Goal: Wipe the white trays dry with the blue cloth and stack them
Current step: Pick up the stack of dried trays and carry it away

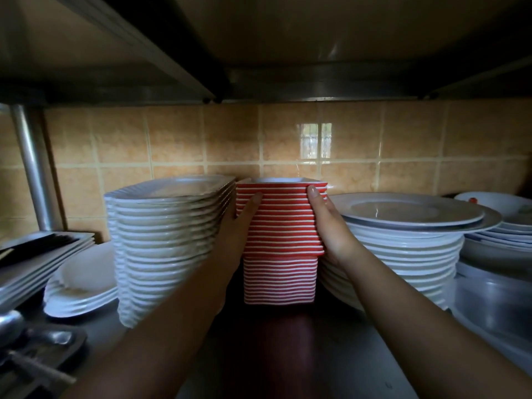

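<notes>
At the shelf's (331,355) left edge, flat rectangular trays (43,254) piled up, dark utensils (34,349) low in the front-left corner. Just right of those, oval plates (83,286) lying in a low pile. Next, a tall stack of white trays (161,243), scalloped rims nested, standing left of centre and reaching nearly as high as the red stack beside it. Left hand (236,234) wedged between that white stack and the red stack (280,240), palm flat against the red stack's left side, thumb laid up its front face, the other fingers hidden behind. Red stack at the shelf's centre, near the tiled wall (288,145): red-and-white banded square bowls, an upper batch sitting on a lower one with a slight step where they meet. Right hand (331,228) pressed to the red stack's right side, thumb straight up near its top rim, the remaining fingers out of sight behind the stack; both hands clasping the upper batch from either side. Right of the hand, round plates (408,240) in a broad white pile, touching or nearly touching the wrist. At the right edge, more bowls (501,223) and a metal basin (495,306) below them. Overhead, the underside of another steel shelf (259,53), a post (31,168) at the far left. No blue cloth in view.
</notes>
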